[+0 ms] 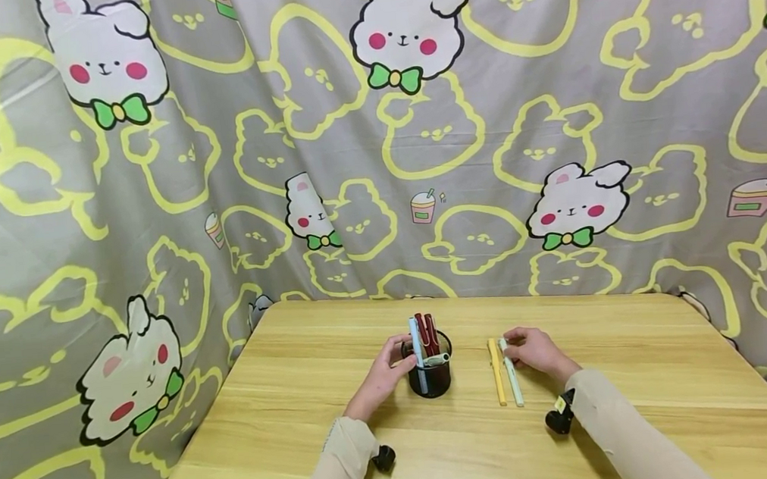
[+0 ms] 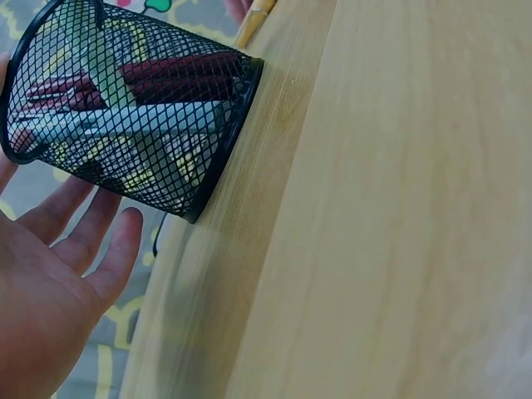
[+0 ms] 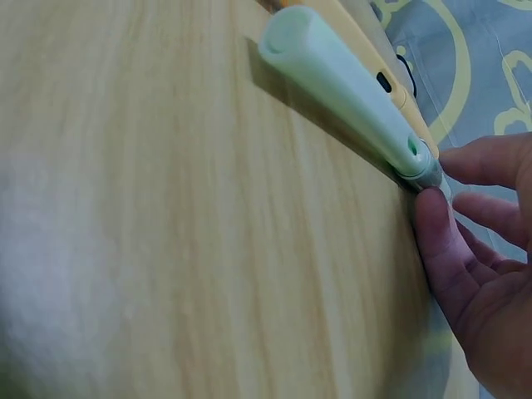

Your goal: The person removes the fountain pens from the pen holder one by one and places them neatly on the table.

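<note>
My left hand (image 1: 384, 369) holds the side of a black mesh pen holder (image 1: 440, 385) near its rim, thumb and index finger about it. In the left wrist view the other fingers stretch loosely beside the mesh. Standing in the holder are a light blue pen (image 1: 416, 339), dark red pens (image 1: 427, 334) and a pale green pen (image 1: 437, 359) that leans across the rim. With thumb and index finger my right hand (image 1: 535, 349) pinches the far end of a mint green pen (image 3: 349, 91). A yellow pen (image 1: 497, 374) lies alongside it, to the left.
Everything stands on a light wooden table (image 1: 288, 400). A grey curtain (image 1: 349, 159) printed with rabbits and yellow outlines hangs behind and to the left. Small black wrist devices sit below the left cuff (image 1: 384, 460) and right cuff (image 1: 560, 420).
</note>
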Motion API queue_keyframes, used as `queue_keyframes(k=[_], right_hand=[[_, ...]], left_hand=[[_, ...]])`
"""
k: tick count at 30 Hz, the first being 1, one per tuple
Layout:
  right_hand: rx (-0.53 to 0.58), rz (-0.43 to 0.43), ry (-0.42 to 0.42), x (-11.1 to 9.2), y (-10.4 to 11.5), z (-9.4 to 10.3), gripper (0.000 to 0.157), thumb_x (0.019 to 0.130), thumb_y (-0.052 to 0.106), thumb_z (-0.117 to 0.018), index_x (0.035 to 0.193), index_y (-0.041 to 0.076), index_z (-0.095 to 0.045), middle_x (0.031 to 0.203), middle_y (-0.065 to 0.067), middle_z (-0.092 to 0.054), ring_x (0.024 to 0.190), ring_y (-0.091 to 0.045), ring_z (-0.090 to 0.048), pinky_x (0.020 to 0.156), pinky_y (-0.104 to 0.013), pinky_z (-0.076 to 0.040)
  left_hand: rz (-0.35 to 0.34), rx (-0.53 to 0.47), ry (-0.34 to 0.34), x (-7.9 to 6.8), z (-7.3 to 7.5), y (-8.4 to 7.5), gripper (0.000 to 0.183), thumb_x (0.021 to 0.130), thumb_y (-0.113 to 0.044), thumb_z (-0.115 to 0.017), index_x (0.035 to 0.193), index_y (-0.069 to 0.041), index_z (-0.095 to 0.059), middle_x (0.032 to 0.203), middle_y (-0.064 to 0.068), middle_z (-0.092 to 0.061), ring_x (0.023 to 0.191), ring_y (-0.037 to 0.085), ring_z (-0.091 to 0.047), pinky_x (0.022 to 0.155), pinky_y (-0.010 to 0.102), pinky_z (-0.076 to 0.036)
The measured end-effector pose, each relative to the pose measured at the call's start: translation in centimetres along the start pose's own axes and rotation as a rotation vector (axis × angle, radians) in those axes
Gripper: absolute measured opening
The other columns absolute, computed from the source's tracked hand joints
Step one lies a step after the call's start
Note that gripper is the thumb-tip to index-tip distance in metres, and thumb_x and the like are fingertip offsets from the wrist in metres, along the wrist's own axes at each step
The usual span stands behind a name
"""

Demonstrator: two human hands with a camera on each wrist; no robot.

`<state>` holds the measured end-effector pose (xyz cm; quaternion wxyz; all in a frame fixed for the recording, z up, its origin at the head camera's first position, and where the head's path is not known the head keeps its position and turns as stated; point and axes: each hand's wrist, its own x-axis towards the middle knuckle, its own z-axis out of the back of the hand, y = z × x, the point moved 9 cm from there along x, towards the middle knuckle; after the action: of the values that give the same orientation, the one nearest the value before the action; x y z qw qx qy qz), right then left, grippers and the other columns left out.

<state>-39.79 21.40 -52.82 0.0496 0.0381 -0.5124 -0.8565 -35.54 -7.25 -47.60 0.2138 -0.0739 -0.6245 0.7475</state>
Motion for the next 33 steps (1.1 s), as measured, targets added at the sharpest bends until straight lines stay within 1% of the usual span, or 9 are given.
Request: queue_keyframes(k=[4, 8, 12, 16, 19, 24, 28, 33], right_hand=[[-0.006, 0.011, -0.015, -0.1, 0.2, 0.1, 0.041, 0.085, 0.003, -0.063, 0.121, -0.013, -0.053, 0.112, -0.027, -0.057, 0.070, -0.021, -0.063, 0.059, -0.033, -0.054], [-0.081, 0.049, -0.044, -0.3, 1.0, 0.5, 0.038, 0.086, 0.005, -0.063, 0.120, -0.010, -0.055, 0.114, -0.027, -0.057, 0.068, -0.020, -0.062, 0.057, -0.032, -0.052], [-0.154, 0.106, -0.075, -0.7, 2.5, 0.9, 0.036, 0.088, 0.010, -0.064, 0.120, -0.006, -0.057, 0.114, -0.023, -0.058, 0.074, -0.019, -0.058, 0.060, -0.031, -0.049], [-0.141, 0.163, -0.087, -1.2, 4.2, 0.8, 0.033, 0.088, 0.009, -0.065, 0.117, -0.003, -0.059, 0.112, -0.022, -0.059, 0.081, -0.020, -0.057, 0.064, -0.031, -0.049], [-0.125, 0.201, -0.085, -1.7, 5.6, 0.4, 0.028, 0.088, 0.007, -0.065, 0.114, -0.001, -0.061, 0.107, -0.019, -0.061, 0.080, -0.020, -0.058, 0.064, -0.031, -0.049], [-0.100, 0.254, -0.076, -2.4, 7.3, -0.5, 0.019, 0.087, 0.005, -0.066, 0.105, 0.005, -0.063, 0.098, -0.009, -0.063, 0.078, -0.019, -0.057, 0.060, -0.028, -0.050], [-0.083, 0.299, -0.062, -3.1, 8.6, -1.5, 0.014, 0.086, 0.003, -0.067, 0.099, 0.006, -0.063, 0.095, -0.009, -0.064, 0.077, -0.019, -0.057, 0.061, -0.027, -0.050], [-0.077, 0.370, -0.020, -4.0, 10.1, -3.1, 0.012, 0.086, 0.003, -0.067, 0.098, 0.005, -0.063, 0.093, -0.008, -0.065, 0.077, -0.016, -0.058, 0.063, -0.027, -0.049]], left_hand=[[-0.014, 0.005, -0.010, 0.0, 0.1, -0.1, 0.042, 0.096, -0.013, -0.055, 0.135, -0.002, -0.042, 0.128, 0.022, -0.050, 0.119, 0.037, -0.047, 0.095, 0.045, -0.042], [-0.015, 0.013, -0.013, 0.0, 0.1, -0.1, 0.044, 0.096, -0.015, -0.057, 0.135, -0.002, -0.042, 0.128, 0.023, -0.050, 0.119, 0.038, -0.047, 0.095, 0.045, -0.043], [-0.019, 0.021, -0.005, 0.0, 0.1, -0.1, 0.044, 0.096, -0.016, -0.056, 0.135, -0.002, -0.041, 0.129, 0.024, -0.049, 0.120, 0.038, -0.047, 0.095, 0.045, -0.042], [-0.025, 0.020, -0.003, 0.0, 0.0, -0.3, 0.044, 0.096, -0.015, -0.055, 0.135, -0.001, -0.041, 0.129, 0.023, -0.049, 0.121, 0.038, -0.046, 0.096, 0.044, -0.042], [-0.024, 0.010, -0.007, 0.0, 0.0, -0.4, 0.043, 0.096, -0.015, -0.056, 0.135, -0.002, -0.041, 0.129, 0.023, -0.049, 0.121, 0.037, -0.046, 0.096, 0.044, -0.041], [-0.018, 0.004, -0.010, 0.0, 0.0, -0.3, 0.043, 0.096, -0.015, -0.056, 0.135, -0.003, -0.042, 0.129, 0.021, -0.049, 0.121, 0.037, -0.045, 0.096, 0.044, -0.041], [-0.014, 0.000, -0.006, 0.0, 0.0, -0.4, 0.044, 0.096, -0.015, -0.057, 0.136, -0.003, -0.041, 0.129, 0.021, -0.049, 0.122, 0.036, -0.045, 0.097, 0.044, -0.041], [-0.021, -0.009, -0.005, -0.1, 0.0, -0.5, 0.044, 0.096, -0.012, -0.056, 0.135, -0.001, -0.041, 0.128, 0.022, -0.050, 0.120, 0.036, -0.046, 0.095, 0.043, -0.042]])
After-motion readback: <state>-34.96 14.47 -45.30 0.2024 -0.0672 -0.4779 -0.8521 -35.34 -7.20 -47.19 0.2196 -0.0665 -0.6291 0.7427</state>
